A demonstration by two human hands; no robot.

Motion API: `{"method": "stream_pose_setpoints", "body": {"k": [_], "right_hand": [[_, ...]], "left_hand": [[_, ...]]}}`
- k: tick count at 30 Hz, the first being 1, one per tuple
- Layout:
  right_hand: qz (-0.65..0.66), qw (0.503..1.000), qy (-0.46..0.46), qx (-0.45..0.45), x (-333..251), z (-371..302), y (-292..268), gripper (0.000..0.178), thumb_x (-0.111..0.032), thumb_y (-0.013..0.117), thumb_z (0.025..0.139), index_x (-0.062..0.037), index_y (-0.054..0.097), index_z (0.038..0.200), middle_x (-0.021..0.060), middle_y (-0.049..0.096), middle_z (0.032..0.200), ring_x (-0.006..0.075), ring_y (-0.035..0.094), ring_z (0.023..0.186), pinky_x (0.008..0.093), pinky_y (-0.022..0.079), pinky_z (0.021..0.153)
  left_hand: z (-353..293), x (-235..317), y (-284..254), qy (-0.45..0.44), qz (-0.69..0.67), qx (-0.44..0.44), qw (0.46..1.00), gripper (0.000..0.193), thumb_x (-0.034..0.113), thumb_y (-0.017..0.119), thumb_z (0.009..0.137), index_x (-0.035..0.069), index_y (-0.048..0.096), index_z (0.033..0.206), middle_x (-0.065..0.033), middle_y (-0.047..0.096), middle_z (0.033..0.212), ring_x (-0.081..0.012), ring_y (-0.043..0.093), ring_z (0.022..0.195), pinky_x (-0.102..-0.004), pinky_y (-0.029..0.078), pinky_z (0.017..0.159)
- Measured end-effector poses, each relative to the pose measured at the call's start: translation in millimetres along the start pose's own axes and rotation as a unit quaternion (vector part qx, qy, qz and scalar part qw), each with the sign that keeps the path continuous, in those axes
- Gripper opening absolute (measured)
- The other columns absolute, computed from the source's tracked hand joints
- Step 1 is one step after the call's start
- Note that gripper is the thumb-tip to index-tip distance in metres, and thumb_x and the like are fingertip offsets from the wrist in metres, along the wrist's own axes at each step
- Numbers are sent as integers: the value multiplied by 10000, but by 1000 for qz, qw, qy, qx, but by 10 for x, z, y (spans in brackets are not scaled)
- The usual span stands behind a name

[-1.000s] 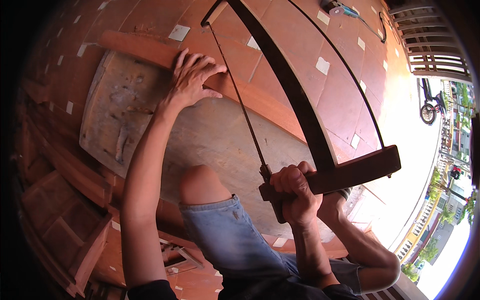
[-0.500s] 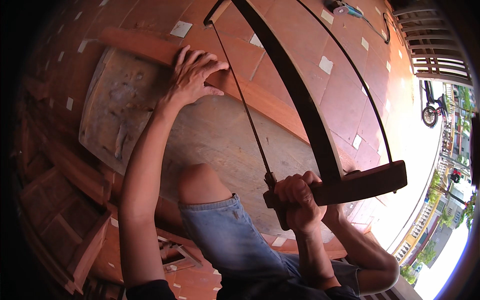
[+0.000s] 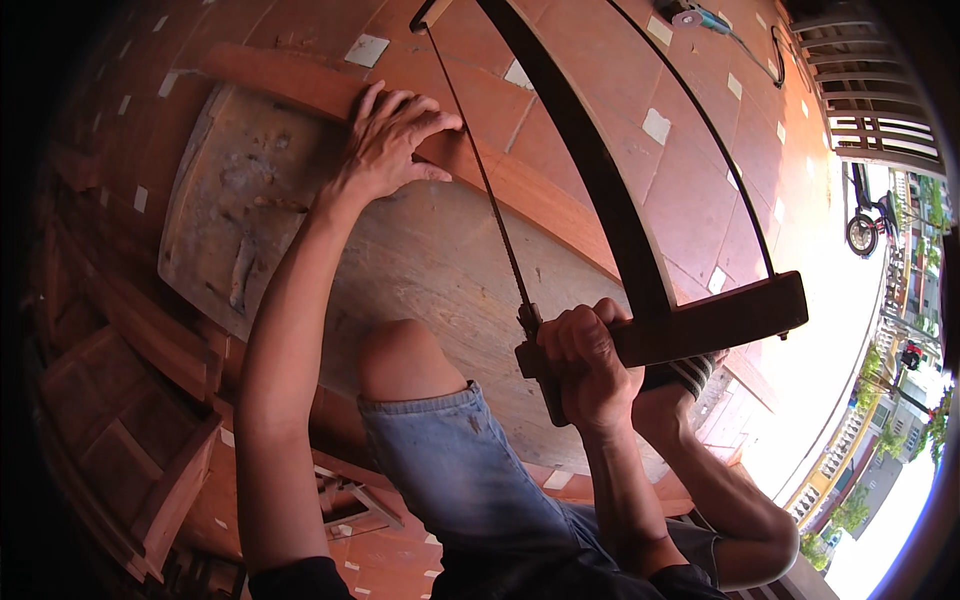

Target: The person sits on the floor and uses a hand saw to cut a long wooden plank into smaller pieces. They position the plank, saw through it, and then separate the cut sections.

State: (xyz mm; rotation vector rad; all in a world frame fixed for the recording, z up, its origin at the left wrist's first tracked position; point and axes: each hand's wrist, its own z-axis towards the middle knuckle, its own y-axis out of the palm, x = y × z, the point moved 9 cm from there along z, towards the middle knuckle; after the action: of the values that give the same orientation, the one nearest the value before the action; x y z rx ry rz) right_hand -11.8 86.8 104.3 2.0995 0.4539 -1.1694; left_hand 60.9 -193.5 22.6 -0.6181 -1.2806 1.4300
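My right hand (image 3: pixel 590 365) is wrapped around the near end of a wooden bow saw (image 3: pixel 590 150). The saw's thin toothed blade (image 3: pixel 490 195) runs away from that hand and crosses a long reddish wooden plank (image 3: pixel 545 205). My left hand (image 3: pixel 395 140) grips the plank just left of the blade, its spread fingers bent over the top and the thumb along the near side. Close to the blade is the left index fingertip. Beneath the plank is a worn, weathered wooden board (image 3: pixel 410 250). Whether the teeth sit in a cut cannot be made out.
My bent knee (image 3: pixel 405 365) is over the board, and my other foot is behind the saw handle. Wooden furniture frames (image 3: pixel 130 450) stand at left. A blue-green power tool (image 3: pixel 690 18) with a cord lies on the tiled floor at far right, near a slatted wooden piece (image 3: pixel 870 90).
My right hand and the saw's near end have moved forward and slightly left, away from my body. The left hand and the plank stay nearly in place.
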Motion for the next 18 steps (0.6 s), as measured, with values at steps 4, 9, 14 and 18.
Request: {"method": "stream_pose_setpoints", "body": {"k": [4,9,14,18], "right_hand": [[7,1000,-7,-5,-23,-184,-56,372,-165,657,1020,-109,409,748,12,400,634,154,383,580,370,412,656],[13,998,-10,-54,-78,-296,-66,380,-188,651,1033,-117,396,760,-3,388,631,141,349,565,355,386,618],[-15,1000,-21,-9,26,167,52,345,-147,670,1004,-94,438,754,34,440,656,181,463,633,381,473,723],[-14,1000,-9,-8,-56,-286,-96,371,-165,656,1019,-108,404,753,25,425,647,171,448,619,389,468,691]], "left_hand": [[-28,-22,4,-6,1,-5,1000,701,451,900,654,290,606,1269,46,615,1208,-223,539,1275,-547,258,1220],[-56,-52,-14,-4,3,7,1000,692,462,894,660,296,605,1267,49,615,1206,-219,540,1273,-547,256,1222],[27,-4,18,9,9,10,1000,704,491,893,665,324,586,1276,51,618,1196,-231,551,1265,-566,271,1212],[-52,-57,31,-2,9,3,1000,701,492,891,667,325,585,1274,51,617,1198,-231,547,1270,-567,259,1220]]}}
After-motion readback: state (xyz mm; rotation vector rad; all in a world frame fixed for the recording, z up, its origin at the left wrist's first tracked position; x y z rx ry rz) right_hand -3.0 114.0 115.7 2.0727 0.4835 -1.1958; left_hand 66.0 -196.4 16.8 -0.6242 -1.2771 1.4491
